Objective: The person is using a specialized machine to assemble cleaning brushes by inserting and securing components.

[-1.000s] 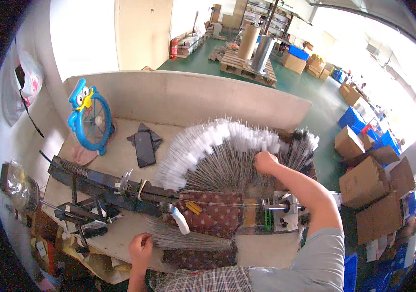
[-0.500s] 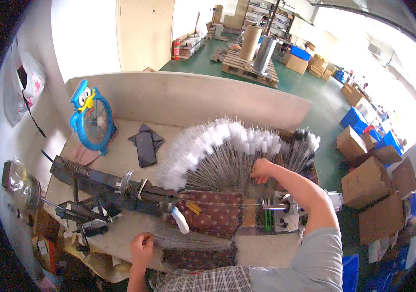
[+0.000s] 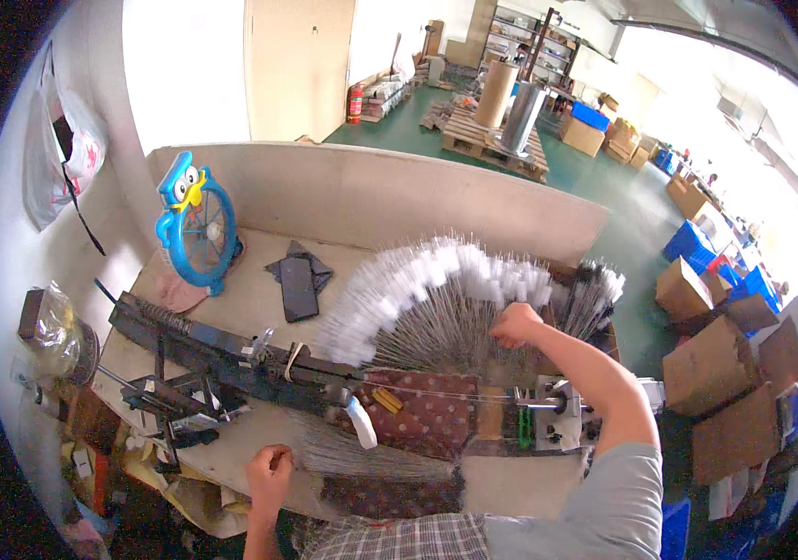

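Nearest, the left hand (image 3: 271,469) pinched the near end of a flat bundle of thin wires (image 3: 361,457) at the desk (image 3: 259,299) edge, their length running rightward. Farther out, the right hand's grip (image 3: 514,325) closed on white-tipped wires (image 3: 436,299) fanned away from it. Beyond stood a blue bird-shaped fan (image 3: 195,224), then the warehouse floor (image 3: 604,177).

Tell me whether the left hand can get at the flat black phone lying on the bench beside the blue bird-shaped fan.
Probably yes, with a stretch. The left hand sits at the near edge by loose wires; the long black metal machine lies across its path to the flat black phone, but looks low enough to reach over.
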### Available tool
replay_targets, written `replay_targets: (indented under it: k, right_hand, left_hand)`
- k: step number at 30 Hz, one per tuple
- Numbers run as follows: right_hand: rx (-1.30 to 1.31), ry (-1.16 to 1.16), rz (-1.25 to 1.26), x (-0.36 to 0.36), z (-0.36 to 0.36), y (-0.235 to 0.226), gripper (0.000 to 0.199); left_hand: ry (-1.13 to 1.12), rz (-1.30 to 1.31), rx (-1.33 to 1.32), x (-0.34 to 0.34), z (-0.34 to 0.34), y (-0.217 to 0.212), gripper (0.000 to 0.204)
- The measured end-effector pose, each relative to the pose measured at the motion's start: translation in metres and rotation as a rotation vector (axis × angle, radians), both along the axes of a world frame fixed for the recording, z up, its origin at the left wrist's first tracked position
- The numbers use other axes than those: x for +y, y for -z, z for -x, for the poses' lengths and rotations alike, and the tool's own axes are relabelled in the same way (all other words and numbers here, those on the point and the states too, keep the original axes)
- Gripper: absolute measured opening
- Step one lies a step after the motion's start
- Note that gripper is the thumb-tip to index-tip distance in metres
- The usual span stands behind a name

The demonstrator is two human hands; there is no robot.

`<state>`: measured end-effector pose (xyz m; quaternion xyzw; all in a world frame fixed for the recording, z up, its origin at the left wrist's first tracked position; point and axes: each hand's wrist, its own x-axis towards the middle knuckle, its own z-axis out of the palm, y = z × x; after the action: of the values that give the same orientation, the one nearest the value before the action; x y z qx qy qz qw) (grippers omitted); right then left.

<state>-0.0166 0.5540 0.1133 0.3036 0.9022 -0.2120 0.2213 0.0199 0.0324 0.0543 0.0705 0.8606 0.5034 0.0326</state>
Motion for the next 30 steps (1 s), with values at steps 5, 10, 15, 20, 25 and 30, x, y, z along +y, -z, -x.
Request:
replay_targets:
  k: [5, 10, 15, 20, 25, 30]
  right_hand:
    - [0.164, -0.063, 0.102, 0.003, -0.001, -0.012, 0.021]
    - [0.195, 0.078, 0.124, -0.007, 0.014, -0.025, 0.024]
    - [0.22, -0.076, -0.189, 0.01, 0.025, -0.025, 0.028]
    - [0.159, -0.638, -0.487, 0.018, 0.042, 0.003, 0.019]
    - [0.417, -0.173, -0.32, -0.035, 0.01, -0.088, 0.031]
    - [1.087, -0.842, -0.193, -0.154, -0.06, -0.1, 0.01]
  left_hand:
    - [-0.055, -0.064, -0.058, -0.01, 0.0, 0.025, 0.015]
    - [0.041, 0.004, 0.025, 0.007, 0.007, 0.008, 0.015]
    - [0.024, -0.059, -0.039, 0.008, 0.004, -0.004, 0.015]
    - [0.005, 0.114, -0.017, -0.012, 0.001, -0.001, 0.017]
    - [-0.249, -0.327, -0.297, -0.033, 0.021, 0.027, 0.025]
    - [-0.378, -0.883, -0.512, -0.035, 0.037, 0.009, 0.024]
